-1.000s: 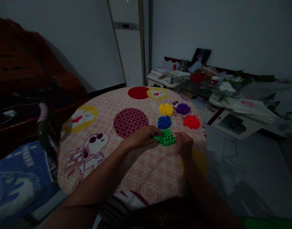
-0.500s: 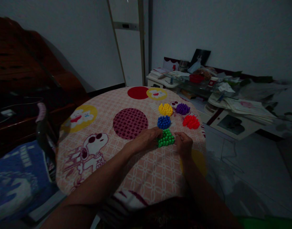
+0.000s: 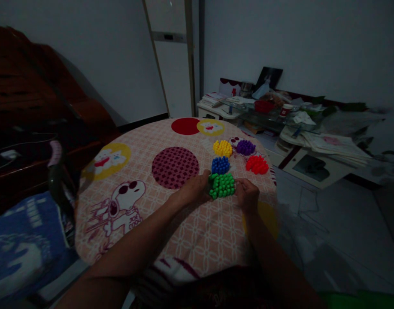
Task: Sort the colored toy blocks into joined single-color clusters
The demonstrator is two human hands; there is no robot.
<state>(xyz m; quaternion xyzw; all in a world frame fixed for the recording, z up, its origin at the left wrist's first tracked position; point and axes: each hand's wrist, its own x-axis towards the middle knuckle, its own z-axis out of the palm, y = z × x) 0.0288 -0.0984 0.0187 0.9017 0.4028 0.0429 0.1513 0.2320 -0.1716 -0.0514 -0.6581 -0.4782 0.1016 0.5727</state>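
Observation:
A cluster of green beads [image 3: 224, 186] with round knobs lies near the right side of the round table, between my two hands. My left hand [image 3: 197, 189] is at its left edge, fingers curled against the outermost green pieces, the fingertips partly hidden. On the other side, my right hand [image 3: 247, 195] is closed in a pinch, its fingertips close to the cluster's right edge; what they hold, if anything, cannot be made out. Just behind the green cluster sits a blue one [image 3: 220, 165]. Farther back are yellow [image 3: 222, 148], purple [image 3: 246, 147] and red [image 3: 257, 165] clusters.
A patterned cloth covers the round table [image 3: 184, 231]. Beyond it, a low cabinet [image 3: 308, 165] carries papers, a red bowl [image 3: 263, 106] and a cup [image 3: 285, 110]. A wooden bench [image 3: 26, 86] and a blue-covered seat [image 3: 19, 240] stand at the left.
My left hand has drawn back slightly left from over the green cluster, uncovering more green pieces at its left edge. My right hand has hardly moved. The other clusters stay put.

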